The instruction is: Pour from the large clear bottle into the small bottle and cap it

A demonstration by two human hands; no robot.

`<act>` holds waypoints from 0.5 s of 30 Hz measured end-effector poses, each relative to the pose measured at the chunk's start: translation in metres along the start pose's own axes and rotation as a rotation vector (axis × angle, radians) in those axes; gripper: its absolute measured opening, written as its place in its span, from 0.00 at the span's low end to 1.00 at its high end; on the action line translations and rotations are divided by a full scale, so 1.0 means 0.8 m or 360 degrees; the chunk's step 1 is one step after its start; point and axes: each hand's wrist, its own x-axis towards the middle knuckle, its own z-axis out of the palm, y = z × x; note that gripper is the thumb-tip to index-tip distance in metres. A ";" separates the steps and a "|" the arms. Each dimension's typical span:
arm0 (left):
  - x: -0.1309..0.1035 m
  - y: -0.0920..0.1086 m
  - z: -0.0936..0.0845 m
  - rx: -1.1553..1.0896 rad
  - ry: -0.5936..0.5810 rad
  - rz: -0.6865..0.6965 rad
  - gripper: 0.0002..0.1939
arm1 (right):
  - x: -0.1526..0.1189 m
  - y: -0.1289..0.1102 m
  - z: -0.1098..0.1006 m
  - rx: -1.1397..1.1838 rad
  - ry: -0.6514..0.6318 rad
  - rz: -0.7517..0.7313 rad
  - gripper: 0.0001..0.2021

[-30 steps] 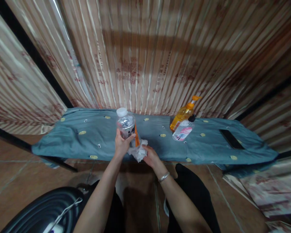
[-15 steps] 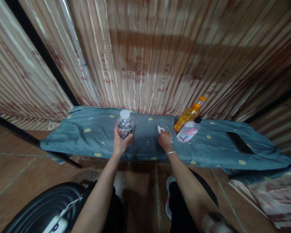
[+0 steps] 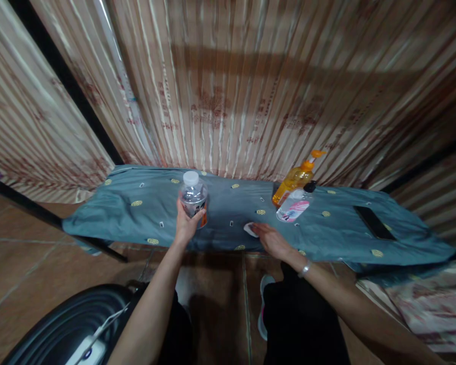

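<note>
My left hand (image 3: 186, 222) is wrapped round a clear plastic bottle (image 3: 193, 195) with a white cap and a dark and orange label. The bottle stands nearly upright on the blue-green cloth (image 3: 220, 203). In the fingers of my right hand (image 3: 274, 241) is a small white wad (image 3: 250, 229), perhaps tissue or cloth, low over the cloth near its front edge. Beyond that hand, to the right, stand a clear bottle (image 3: 293, 207) with a black cap and pink label and an amber pump bottle (image 3: 294, 182) with an orange top.
On the right part of the cloth lies a black phone (image 3: 374, 223). A striped curtain (image 3: 228, 101) hangs behind, with dark metal poles (image 3: 68, 86) at the sides. At lower left are a black ribbed round object (image 3: 53, 314) and a white power strip (image 3: 89, 351).
My right hand has moved toward me with the white wad, its forearm swinging to the right. My left hand and its bottle have shifted slightly left.
</note>
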 end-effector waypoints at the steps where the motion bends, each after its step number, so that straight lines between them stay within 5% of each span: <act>1: -0.001 0.001 0.000 -0.0002 0.0007 -0.0007 0.46 | -0.016 0.020 -0.007 -0.0076 0.0025 0.0087 0.27; 4: -0.002 0.006 -0.001 -0.0013 0.0028 -0.0011 0.47 | -0.045 0.062 -0.024 -0.0255 0.0063 0.0344 0.25; 7: -0.002 0.009 0.000 -0.0018 0.0045 -0.0011 0.49 | -0.040 0.071 -0.031 -0.0226 0.0171 0.0498 0.24; 11: -0.001 0.005 -0.001 0.0001 0.0047 -0.0034 0.52 | 0.022 0.051 -0.034 -0.0036 0.0395 0.0581 0.25; 15: 0.000 -0.005 -0.002 0.0003 0.0011 -0.0034 0.51 | 0.111 0.018 -0.025 0.0084 0.0393 0.0553 0.27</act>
